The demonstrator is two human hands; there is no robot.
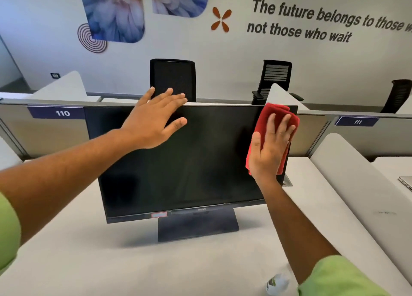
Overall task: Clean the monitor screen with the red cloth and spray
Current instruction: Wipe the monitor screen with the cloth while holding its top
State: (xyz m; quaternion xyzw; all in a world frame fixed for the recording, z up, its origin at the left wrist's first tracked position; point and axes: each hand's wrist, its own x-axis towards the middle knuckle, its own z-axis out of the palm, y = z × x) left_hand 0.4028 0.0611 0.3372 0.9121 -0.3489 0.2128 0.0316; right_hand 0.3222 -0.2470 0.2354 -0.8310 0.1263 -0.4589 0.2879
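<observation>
White desk (89,262) under monitor (182,161)

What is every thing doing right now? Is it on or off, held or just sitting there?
monitor: screen dark, upright on the desk.
red cloth: pressed flat on the screen's right edge.
right hand: fingers straight, pressing the cloth.
left hand: open, steadying the monitor's top edge.
spray bottle: blurry, unheld, on the desk.

Monitor screen (189,157): dark, smooth, faintly glossy; bezel and stand (197,226) matt black plastic. Red cloth (270,117): soft, napped fabric, folded. Surface (111,269): pale grey, matt, smooth. Chair back (172,77): black mesh.
</observation>
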